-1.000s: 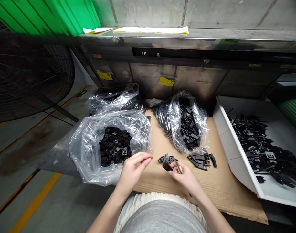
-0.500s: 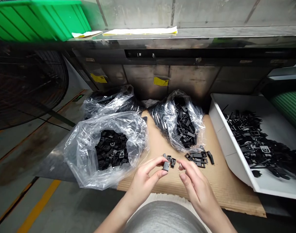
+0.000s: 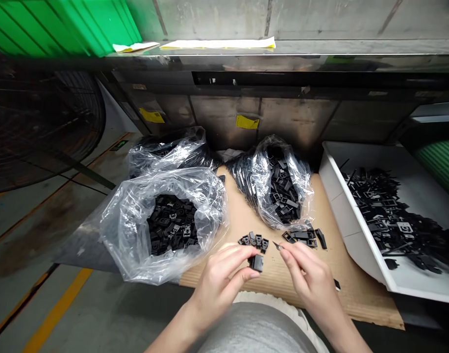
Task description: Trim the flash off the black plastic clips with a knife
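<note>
My left hand (image 3: 228, 274) pinches a small black plastic block (image 3: 257, 263) between thumb and fingers. My right hand (image 3: 309, 272), to its right, grips a thin dark pointed tool (image 3: 276, 244) that looks like a knife blade. Its tip points left toward the block, apart from it. Just beyond the left fingertips, several small black plastic parts (image 3: 259, 240) lie in a row on the cardboard (image 3: 242, 206). Longer black clip-like pieces (image 3: 301, 237) lie past my right hand. A small black-and-white end (image 3: 336, 284) shows beside the right hand; whether it belongs to the tool, I cannot tell.
An open clear bag (image 3: 125, 230) of black parts stands at left, another bag (image 3: 263, 181) at centre back, and a third (image 3: 165, 152) behind. At right sits a white tray (image 3: 360, 230) with black pieces. A metal shelf edge (image 3: 301, 61) and green bin (image 3: 62, 24) are above.
My left hand has moved slightly down and right with the block, uncovering more of the row of parts. The pointed tool in my right hand now shows clearly.
</note>
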Demonstrator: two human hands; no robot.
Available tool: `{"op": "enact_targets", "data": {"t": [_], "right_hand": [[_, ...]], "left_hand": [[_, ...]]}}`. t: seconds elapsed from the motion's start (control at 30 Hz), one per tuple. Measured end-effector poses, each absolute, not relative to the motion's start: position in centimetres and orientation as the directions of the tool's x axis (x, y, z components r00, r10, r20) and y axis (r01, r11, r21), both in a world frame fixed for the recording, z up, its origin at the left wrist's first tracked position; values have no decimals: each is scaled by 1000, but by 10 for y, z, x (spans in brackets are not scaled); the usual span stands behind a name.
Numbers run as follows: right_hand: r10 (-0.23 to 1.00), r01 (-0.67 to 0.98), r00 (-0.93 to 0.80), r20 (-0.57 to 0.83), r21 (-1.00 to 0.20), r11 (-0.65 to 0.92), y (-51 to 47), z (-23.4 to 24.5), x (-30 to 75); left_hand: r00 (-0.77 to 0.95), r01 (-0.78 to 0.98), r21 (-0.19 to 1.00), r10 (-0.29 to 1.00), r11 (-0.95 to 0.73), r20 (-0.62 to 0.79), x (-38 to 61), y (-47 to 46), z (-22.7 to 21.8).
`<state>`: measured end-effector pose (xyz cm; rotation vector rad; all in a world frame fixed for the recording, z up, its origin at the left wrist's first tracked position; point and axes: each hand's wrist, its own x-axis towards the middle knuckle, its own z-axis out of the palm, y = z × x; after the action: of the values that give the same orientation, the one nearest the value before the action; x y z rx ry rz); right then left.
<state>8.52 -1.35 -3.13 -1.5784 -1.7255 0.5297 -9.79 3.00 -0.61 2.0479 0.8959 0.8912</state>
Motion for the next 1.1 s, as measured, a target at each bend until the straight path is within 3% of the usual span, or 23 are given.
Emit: {"op": "enact_targets", "data": {"t": [0.2,0.43,0.7,1.1], "right_hand": [[999,424,1,47,-905,42,-17,-22,77],[991,462,-27,128,-878,126,-10,-17,64],[994,460,-67,92,-881,112,-8,-16,65],[978,336,-194,-81,-942,-12,-12,-29,61]], "left_hand": [[487,372,838,853,-400,191,-97,32,-6],[510,329,833,826,-444,239,-95,31,-6],[491,347,825,836,-446,246,-96,29,-4],[221,394,901,970,-180,97,-95,53,-41]]}}
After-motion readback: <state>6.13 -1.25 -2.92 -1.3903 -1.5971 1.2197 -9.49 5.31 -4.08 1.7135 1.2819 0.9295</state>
